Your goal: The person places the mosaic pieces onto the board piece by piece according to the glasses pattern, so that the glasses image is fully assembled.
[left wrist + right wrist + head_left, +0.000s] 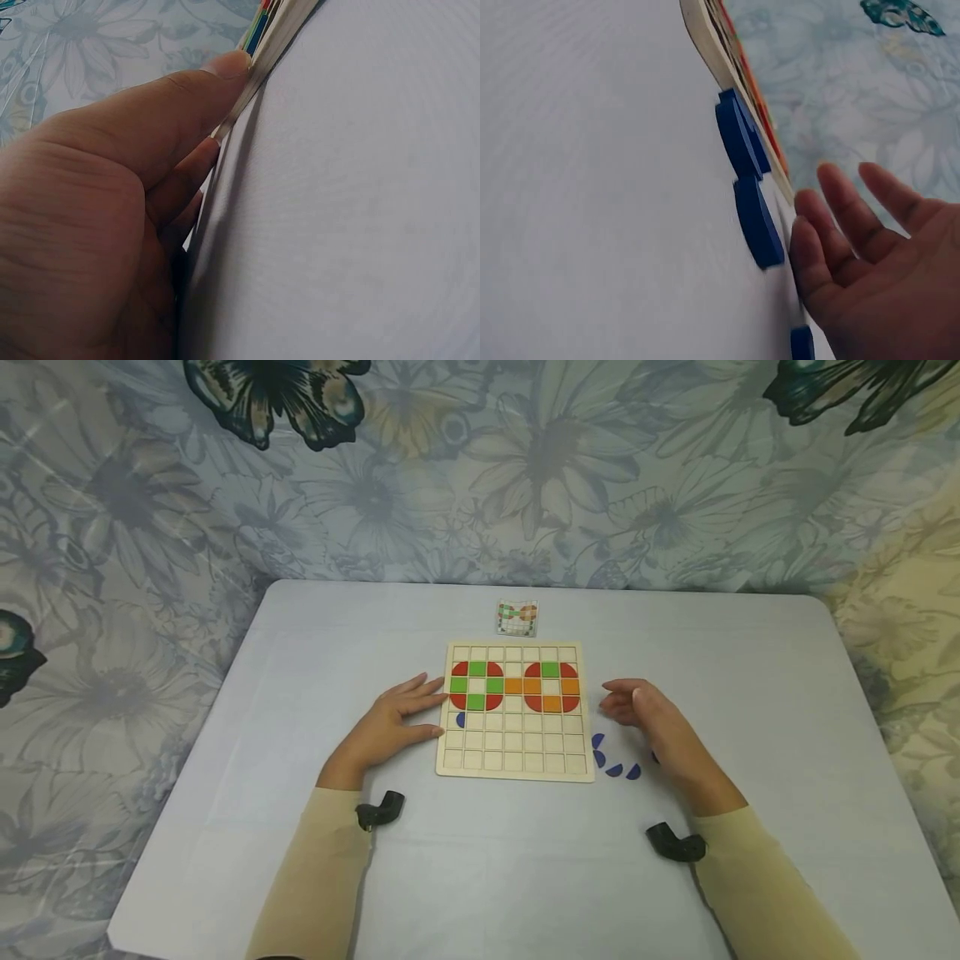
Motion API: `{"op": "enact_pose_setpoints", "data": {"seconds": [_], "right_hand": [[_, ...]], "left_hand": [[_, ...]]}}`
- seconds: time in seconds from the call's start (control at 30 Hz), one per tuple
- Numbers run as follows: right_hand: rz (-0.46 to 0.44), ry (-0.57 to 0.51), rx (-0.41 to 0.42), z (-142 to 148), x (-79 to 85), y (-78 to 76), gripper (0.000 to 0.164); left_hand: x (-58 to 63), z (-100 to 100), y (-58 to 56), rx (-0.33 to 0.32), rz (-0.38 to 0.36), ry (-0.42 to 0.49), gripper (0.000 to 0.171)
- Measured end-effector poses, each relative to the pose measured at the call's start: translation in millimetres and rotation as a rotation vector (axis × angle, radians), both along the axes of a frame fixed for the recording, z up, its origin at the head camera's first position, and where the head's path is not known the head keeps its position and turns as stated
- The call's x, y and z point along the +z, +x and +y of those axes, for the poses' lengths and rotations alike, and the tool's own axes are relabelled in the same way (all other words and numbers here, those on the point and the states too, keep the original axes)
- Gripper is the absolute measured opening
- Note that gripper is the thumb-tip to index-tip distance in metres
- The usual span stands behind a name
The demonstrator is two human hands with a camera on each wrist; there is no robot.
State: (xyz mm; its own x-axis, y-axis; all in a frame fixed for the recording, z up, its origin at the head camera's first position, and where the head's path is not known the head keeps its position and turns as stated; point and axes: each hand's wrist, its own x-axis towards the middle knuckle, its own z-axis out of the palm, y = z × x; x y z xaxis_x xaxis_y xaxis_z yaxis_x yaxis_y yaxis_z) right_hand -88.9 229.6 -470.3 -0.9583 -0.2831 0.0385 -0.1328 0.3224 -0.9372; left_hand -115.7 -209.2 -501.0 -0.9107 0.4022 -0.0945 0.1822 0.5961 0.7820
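A square wooden grid board (513, 743) bears red quarter-round, green square and orange square tiles in two ring shapes, joined by an orange square. A blue half-round tile (461, 720) sits in a cell near its left edge. With fingers extended, my left hand (390, 722) touches the board's left edge; the left wrist view shows the thumb (202, 86) against the rim. To the right of the board is my right hand (656, 727), its fingers (847, 202) loosely bent and holding nothing. Several blue half-round tiles (757, 223) lie beside it, one partly hidden by the hand.
A small pattern card (517, 618) lies behind the board on the white-covered table (360, 627). Flowered cloth (450, 510) with butterfly prints hangs behind the table and at its sides. Black wrist devices (381, 810) are worn on both arms.
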Motion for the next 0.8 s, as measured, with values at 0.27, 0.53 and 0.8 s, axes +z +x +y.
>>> {"op": "enact_pose_setpoints", "data": {"seconds": [0.27, 0.53, 0.8], "right_hand": [[-0.04, 0.299, -0.016, 11.1, -8.5, 2.7, 0.045], [0.004, 0.395, 0.025, 15.4, -18.4, 1.2, 0.046], [0.043, 0.518, 0.047, 8.2, -16.0, 2.8, 0.045]], "left_hand": [[0.3, 0.8, 0.1, 0.006, -0.005, -0.01, 0.064], [1.2, 2.0, 0.5, 0.005, 0.001, -0.024, 0.066], [0.6, 0.8, 0.4, 0.008, -0.003, -0.027, 0.065]]}}
